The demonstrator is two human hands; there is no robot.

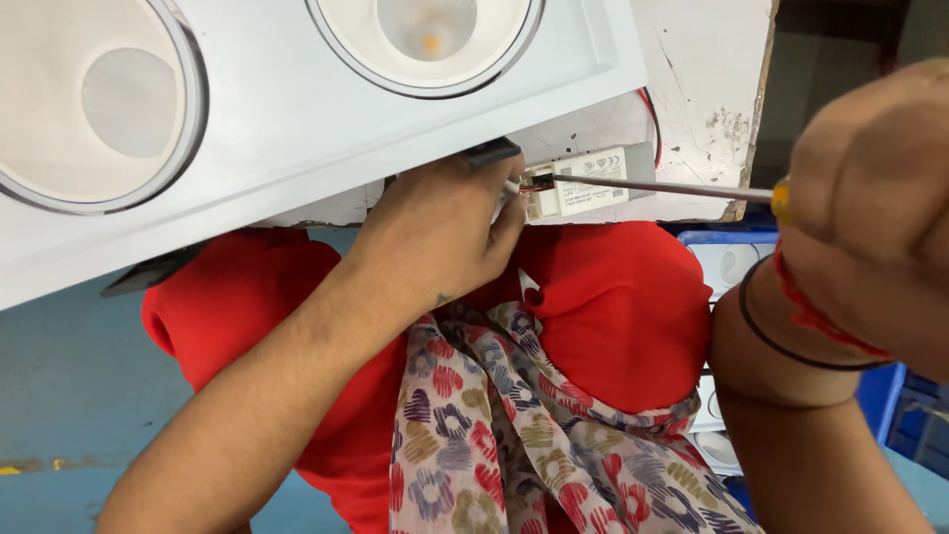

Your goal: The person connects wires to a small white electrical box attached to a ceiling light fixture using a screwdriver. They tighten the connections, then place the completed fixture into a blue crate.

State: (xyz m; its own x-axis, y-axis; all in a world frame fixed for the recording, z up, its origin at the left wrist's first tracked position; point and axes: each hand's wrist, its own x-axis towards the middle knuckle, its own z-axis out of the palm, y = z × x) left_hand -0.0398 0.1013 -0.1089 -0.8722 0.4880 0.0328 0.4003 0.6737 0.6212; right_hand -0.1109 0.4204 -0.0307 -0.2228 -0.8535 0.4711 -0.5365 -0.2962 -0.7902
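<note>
White light fixture (pixel 297 119) on worn bench (pixel 702 89)

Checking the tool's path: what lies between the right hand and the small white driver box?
In the head view, only the thin metal screwdriver shaft spans from the right hand to the small white driver box; the left hand grips beside the tip.

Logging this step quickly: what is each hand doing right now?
Left hand: closed, pinching the wires beside the small white driver box.
Right hand: closed around the screwdriver.
</note>
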